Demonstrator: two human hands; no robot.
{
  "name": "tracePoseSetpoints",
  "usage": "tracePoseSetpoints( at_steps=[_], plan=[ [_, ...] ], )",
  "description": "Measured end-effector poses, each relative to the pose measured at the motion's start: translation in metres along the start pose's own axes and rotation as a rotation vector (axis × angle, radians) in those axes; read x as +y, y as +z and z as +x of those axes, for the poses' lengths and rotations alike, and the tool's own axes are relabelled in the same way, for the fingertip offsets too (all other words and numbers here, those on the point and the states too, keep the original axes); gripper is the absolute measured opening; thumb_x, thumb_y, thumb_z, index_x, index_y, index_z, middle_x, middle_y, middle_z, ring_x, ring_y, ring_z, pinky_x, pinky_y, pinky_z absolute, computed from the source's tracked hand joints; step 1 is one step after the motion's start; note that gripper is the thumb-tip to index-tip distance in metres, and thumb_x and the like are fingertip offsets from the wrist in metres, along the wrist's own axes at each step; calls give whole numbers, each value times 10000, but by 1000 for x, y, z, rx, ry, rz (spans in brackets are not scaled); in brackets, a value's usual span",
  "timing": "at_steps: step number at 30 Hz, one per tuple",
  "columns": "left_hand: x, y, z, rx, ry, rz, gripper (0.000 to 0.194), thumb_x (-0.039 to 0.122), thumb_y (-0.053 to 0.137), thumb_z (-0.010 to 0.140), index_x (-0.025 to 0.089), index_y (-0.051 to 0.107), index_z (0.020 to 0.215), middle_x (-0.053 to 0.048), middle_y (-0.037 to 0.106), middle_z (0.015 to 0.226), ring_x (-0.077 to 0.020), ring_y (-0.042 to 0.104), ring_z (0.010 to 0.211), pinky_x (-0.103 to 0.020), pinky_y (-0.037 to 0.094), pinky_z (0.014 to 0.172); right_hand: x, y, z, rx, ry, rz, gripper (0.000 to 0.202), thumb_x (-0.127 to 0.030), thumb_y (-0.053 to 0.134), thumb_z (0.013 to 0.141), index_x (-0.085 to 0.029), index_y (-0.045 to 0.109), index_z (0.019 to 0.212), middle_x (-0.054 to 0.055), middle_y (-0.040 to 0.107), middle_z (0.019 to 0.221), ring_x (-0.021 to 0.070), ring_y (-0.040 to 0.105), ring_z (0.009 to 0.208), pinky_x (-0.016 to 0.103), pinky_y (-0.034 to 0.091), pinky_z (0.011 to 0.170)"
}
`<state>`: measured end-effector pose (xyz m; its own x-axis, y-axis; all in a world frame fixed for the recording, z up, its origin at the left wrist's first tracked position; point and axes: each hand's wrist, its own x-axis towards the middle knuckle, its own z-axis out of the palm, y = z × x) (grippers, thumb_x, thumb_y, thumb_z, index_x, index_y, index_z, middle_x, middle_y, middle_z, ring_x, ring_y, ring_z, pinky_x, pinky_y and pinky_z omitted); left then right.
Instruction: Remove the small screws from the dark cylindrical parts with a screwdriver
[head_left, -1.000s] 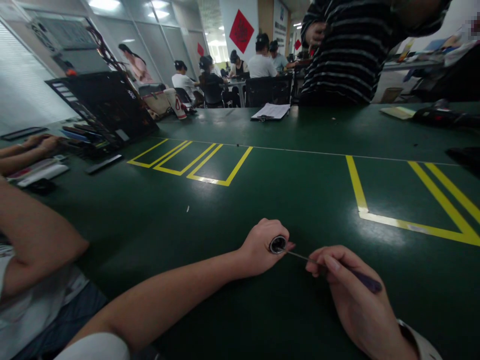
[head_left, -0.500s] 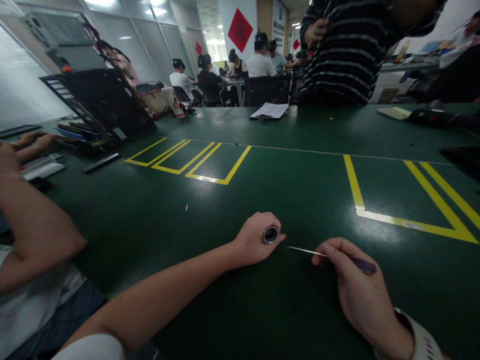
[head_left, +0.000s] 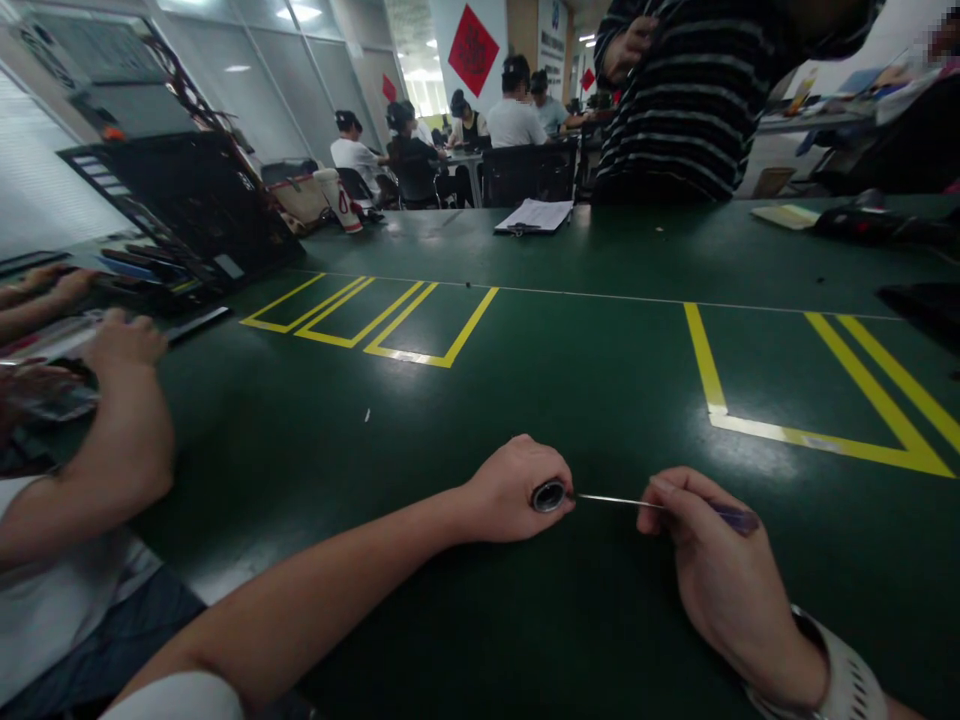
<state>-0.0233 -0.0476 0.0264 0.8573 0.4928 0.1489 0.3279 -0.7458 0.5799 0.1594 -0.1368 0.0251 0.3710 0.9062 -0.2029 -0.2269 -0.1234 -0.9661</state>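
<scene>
Item 1. Small hollow cylinder (head_left: 550,496), dark inside, with a pale metallic rim; set in the left hand (head_left: 519,490), above the near part of the worktop (head_left: 450,440), open end facing the camera. Left grip: fingers curled round the cylinder, most of its length hidden.

Item 2. Thin-shafted hand tool (head_left: 622,501), metal shaft, purple handle (head_left: 738,519); in the right hand (head_left: 724,570). Right grip: thumb and fingertips pinching the tool, shaft roughly level and pointing at the left fist. Tip just beside the cylinder; contact cannot be told.

Item 3. Wristwatch (head_left: 844,660), pale perforated strap, right wrist.

Item 4. Worktop, dark green, marked with yellow tape (head_left: 703,360) in angular outlines beyond both hands; a white scrap (head_left: 367,415) lies to the left.

Item 5. Clipboard (head_left: 534,216) with white paper, far edge.

Item 6. White cup (head_left: 337,203) with red marking, far left, near a black equipment case (head_left: 180,205).

Item 7. Co-worker in a striped top (head_left: 675,110), standing beyond the worktop.
</scene>
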Motion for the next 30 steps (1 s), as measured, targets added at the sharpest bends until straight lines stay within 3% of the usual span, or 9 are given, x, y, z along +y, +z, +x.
tracePoseSetpoints(
  at_steps=[3,8,11,15,22,24,27,30],
  plan=[
    [1,0,1,29,-9,1,133,268,612,787,165,536,823,-19,631,835,-146,580,805,-289,392,762,-3,0,0,-15,-14,122,170,-287,644,686,-198,597,549,-13,522,526,120,455,507,254,369,485],
    [-3,2,2,207,-69,20,163,293,599,794,166,506,751,-5,581,736,-129,535,685,-269,393,682,0,-5,-7,-198,-118,188,175,-322,592,785,-221,635,648,-3,546,594,139,505,623,248,429,590],
    [-7,5,2,273,-118,50,150,277,581,803,171,498,738,2,567,721,-123,520,661,-261,386,657,3,-7,-13,-309,-179,52,145,-336,549,844,-256,663,802,11,618,761,161,563,737,265,463,658],
    [-9,7,1,263,-131,97,97,236,552,813,174,502,757,7,568,728,-124,527,672,-263,382,668,5,-5,-20,-427,-310,-290,150,-291,507,883,-287,647,937,24,639,920,190,597,877,296,482,736],
    [-8,11,1,232,-108,203,77,225,521,829,174,507,773,4,571,714,-134,532,672,-274,363,658,7,0,-26,-451,-742,-646,232,-165,538,843,-260,575,1051,46,632,1008,204,586,937,341,492,792],
    [-7,11,1,220,-89,234,86,226,514,838,172,508,771,0,575,711,-138,531,672,-278,353,654,6,1,-28,-447,-799,-688,233,-152,548,830,-247,572,1041,50,633,1002,207,580,936,349,484,796],
    [-5,10,1,194,-72,246,91,219,512,842,169,510,766,-9,583,726,-140,531,688,-279,348,661,3,0,-27,-450,-696,-649,174,-189,533,848,-255,588,999,42,630,977,203,572,932,341,469,788],
    [-3,9,1,158,-54,221,92,209,513,843,168,510,761,-13,586,747,-137,530,707,-276,353,682,2,-1,-21,-432,-409,-487,135,-288,505,875,-253,633,898,35,632,913,198,579,885,323,459,750]
  ],
)
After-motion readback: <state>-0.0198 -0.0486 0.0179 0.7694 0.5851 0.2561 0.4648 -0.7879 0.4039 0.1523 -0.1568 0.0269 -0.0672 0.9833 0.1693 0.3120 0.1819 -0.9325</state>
